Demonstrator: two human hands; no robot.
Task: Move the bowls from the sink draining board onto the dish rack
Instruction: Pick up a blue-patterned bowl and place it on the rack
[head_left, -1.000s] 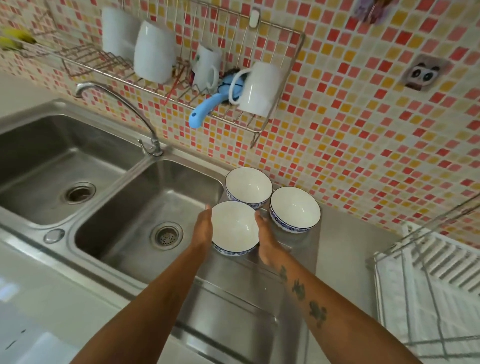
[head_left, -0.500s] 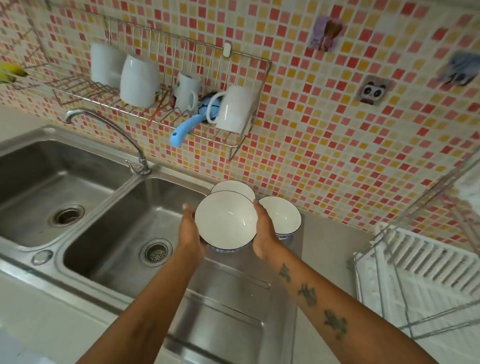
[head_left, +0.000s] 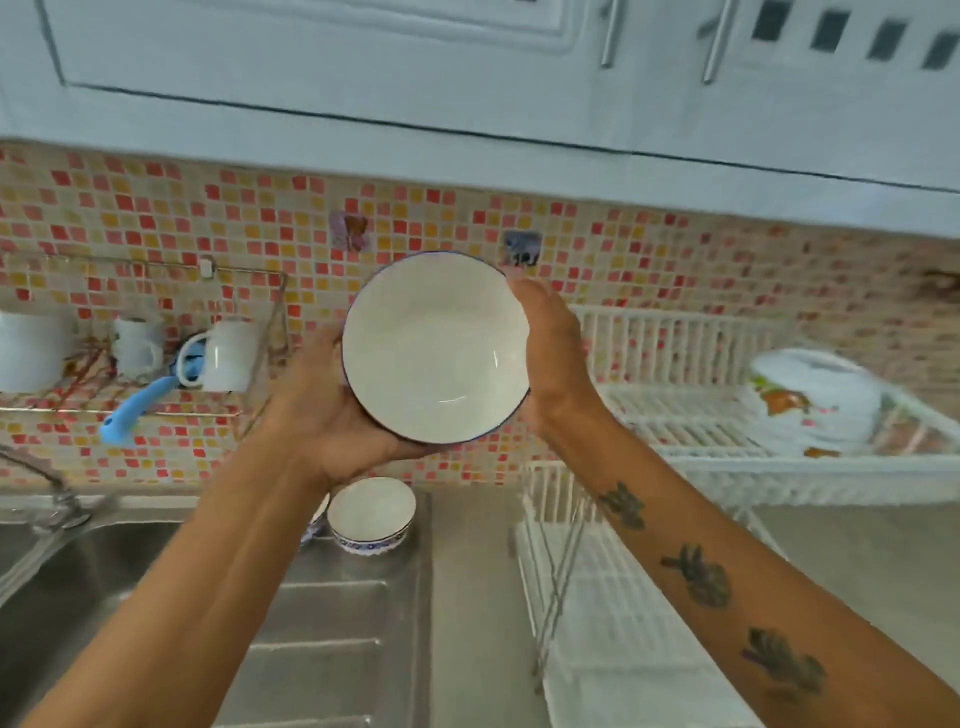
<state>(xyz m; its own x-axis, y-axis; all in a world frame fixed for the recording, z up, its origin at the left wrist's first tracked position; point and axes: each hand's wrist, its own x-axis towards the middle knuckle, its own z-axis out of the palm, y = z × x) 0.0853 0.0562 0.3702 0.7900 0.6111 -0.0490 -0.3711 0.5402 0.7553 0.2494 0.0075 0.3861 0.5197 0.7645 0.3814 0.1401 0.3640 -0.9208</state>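
Observation:
I hold a white bowl with a blue rim (head_left: 435, 348) up in front of the tiled wall, tipped so its inside faces me. My left hand (head_left: 322, 415) cups it from the left and below. My right hand (head_left: 550, 358) presses its right side. A second white bowl with a blue pattern (head_left: 372, 515) stands on the steel draining board (head_left: 363, 623). The edge of a third bowl (head_left: 314, 525) shows beside it, mostly hidden by my left arm. The white two-tier dish rack (head_left: 691, 415) is to the right of the held bowl.
Stacked plates with a floral print (head_left: 815, 400) sit at the right of the rack's upper tier. A wall-mounted wire rack (head_left: 244, 291) holds white mugs (head_left: 228, 356) and a blue utensil (head_left: 130, 413). The tap (head_left: 47, 483) and sink (head_left: 62, 571) lie left. Cabinets hang overhead.
Both hands have lifted the bowl from just above the draining board up to wall height and to the right. The view has swung up, showing the dish rack's upper tier and the cabinets.

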